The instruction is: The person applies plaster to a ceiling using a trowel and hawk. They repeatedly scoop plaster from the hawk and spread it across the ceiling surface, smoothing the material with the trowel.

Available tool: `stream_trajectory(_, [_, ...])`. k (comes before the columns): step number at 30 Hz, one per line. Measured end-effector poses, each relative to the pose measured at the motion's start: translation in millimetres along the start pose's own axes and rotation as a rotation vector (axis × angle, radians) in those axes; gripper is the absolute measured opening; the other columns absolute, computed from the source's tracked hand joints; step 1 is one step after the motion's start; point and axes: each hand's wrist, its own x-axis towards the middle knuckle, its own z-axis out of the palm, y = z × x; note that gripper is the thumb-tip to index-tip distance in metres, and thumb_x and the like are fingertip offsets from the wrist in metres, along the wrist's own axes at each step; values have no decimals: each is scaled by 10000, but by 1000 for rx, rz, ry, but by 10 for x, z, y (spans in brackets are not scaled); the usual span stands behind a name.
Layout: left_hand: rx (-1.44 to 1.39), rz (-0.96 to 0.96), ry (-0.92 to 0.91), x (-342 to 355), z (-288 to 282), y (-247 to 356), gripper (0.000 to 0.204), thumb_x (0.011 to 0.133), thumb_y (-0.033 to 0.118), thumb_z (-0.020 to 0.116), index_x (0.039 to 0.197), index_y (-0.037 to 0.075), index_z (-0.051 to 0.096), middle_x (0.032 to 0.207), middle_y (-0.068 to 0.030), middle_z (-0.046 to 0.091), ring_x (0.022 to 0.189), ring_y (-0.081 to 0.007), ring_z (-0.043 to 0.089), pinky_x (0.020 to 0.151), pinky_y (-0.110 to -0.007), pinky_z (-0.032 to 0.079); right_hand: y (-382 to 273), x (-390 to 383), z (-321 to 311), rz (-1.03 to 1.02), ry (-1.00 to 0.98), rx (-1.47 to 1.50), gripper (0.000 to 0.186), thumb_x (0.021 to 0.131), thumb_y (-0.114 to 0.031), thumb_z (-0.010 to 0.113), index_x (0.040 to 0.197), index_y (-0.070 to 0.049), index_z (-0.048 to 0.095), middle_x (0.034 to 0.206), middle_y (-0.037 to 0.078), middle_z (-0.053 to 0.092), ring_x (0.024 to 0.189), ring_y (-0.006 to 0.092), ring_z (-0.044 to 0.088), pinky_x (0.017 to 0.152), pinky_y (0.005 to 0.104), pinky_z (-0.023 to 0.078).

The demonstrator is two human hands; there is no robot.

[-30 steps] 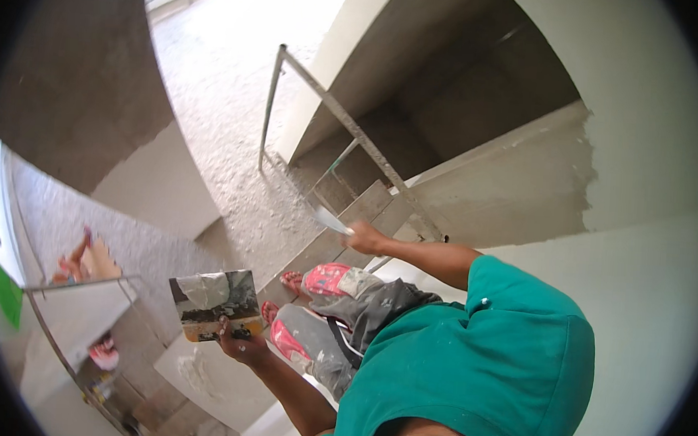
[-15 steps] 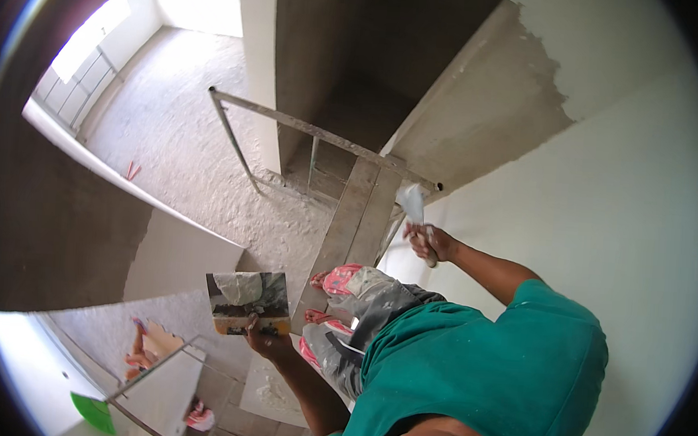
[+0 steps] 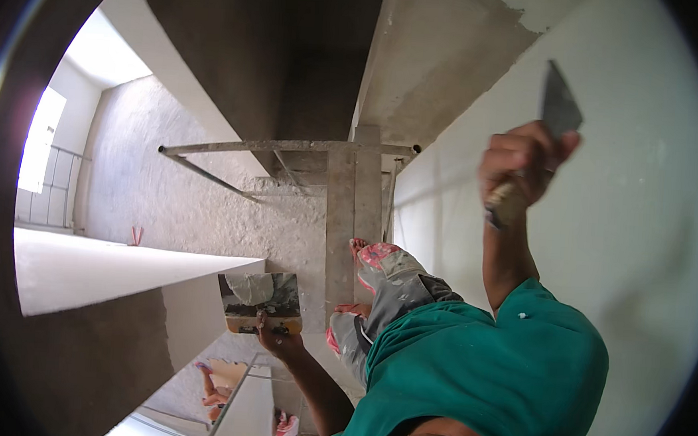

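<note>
My left hand (image 3: 277,340) grips a plastering trowel (image 3: 285,290), a rectangular dark plate with a yellowish band along its near edge. A lump of pale grey putty (image 3: 250,289) lies on the plate. Raised before the white wall (image 3: 606,202), my right hand (image 3: 524,161) is closed round the worn handle of a putty knife (image 3: 560,103). Its metal blade points up and away from me. Whether the blade touches the wall cannot be told from here.
My feet rest by the scaffold planks (image 3: 339,217), with a metal scaffold frame (image 3: 289,146) across their far end. Unpainted grey plaster (image 3: 430,63) borders the white wall. Another person's legs (image 3: 212,393) show at lower left, beyond a partition wall (image 3: 199,309).
My right hand has lifted the putty knife from low beside the planks to high against the white wall. My left hand keeps the trowel almost level. The view has turned.
</note>
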Motion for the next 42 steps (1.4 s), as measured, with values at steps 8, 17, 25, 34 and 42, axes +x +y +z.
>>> stream_trajectory(8, [-78, -121, -246, -438, 670, 525, 230, 844, 176, 607, 1048, 91, 671, 1079, -57, 640, 1041, -241, 603, 913, -437, 491, 260, 110, 2378, -181, -424, -78, 384, 914, -293, 650, 605, -136, 484, 513, -43, 455, 402, 91, 436, 673, 316, 541])
stream_trajectory(17, [-17, -214, -480, -1205, 1215, 1151, 291, 836, 190, 581, 1095, 85, 664, 1114, -59, 638, 1079, -247, 593, 937, -438, 484, 444, -154, 3902, -232, -488, -289, 377, 911, -366, 642, 675, -95, 527, 555, -21, 469, 448, 98, 486, 710, 396, 557])
stream_trajectory(25, [68, -354, -530, -1460, 1343, 1650, 219, 828, 143, 614, 1031, 66, 646, 1053, -43, 626, 1022, -215, 588, 897, -408, 479, 759, -449, 4464, -246, -430, -484, 415, 909, -430, 636, 738, -59, 565, 592, -1, 483, 490, 105, 530, 744, 467, 571])
stream_trajectory(34, [124, -492, -674, -1576, 1487, 2032, 339, 819, 161, 616, 1112, -7, 586, 1077, -97, 608, 1023, -258, 600, 894, -427, 500, 909, -2354, 2884, 633, 1423, -1566, 415, 853, -443, 684, 945, -39, 684, 753, 72, 629, 659, 173, 621, 680, 397, 558])
stream_trajectory(42, [210, -486, -821, -1481, 1432, 2082, 397, 819, 202, 640, 1165, 15, 584, 1112, -99, 604, 1038, -262, 596, 904, -436, 498, 2063, -3675, 2679, 1558, 1343, -1749, 556, 741, -478, 723, 1101, -55, 685, 1068, 202, 682, 1024, 370, 644, 872, 436, 517])
